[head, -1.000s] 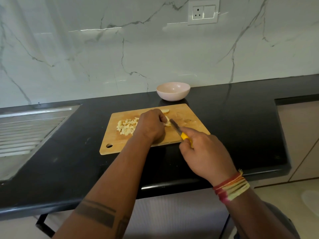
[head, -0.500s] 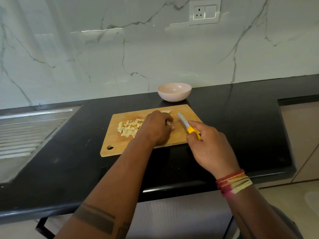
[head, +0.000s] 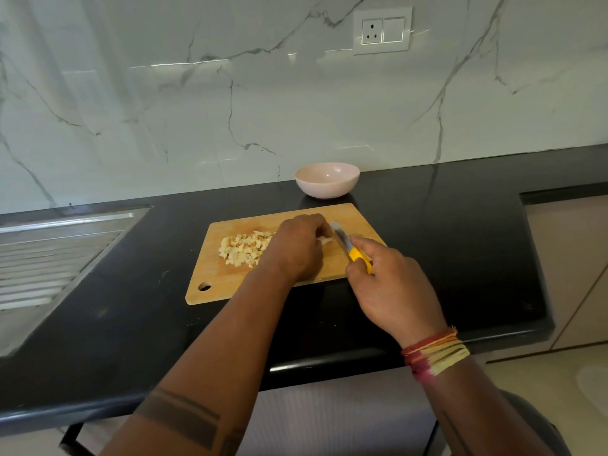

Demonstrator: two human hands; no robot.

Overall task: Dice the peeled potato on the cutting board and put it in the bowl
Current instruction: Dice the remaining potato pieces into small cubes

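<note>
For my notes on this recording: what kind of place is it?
Most likely a home kitchen. A black stone counter meets a marble-look wall, a steel sink drainboard is set into the counter, and diced potato lies on a wooden cutting board.

Home kitchen, black countertop [head: 460, 232], marble backsplash [head: 164, 110], ribbed sink drainboard [head: 49, 258], wall socket [head: 382, 30]

Both hands [head: 297, 246] [head: 391, 284] curled — gripping
</note>
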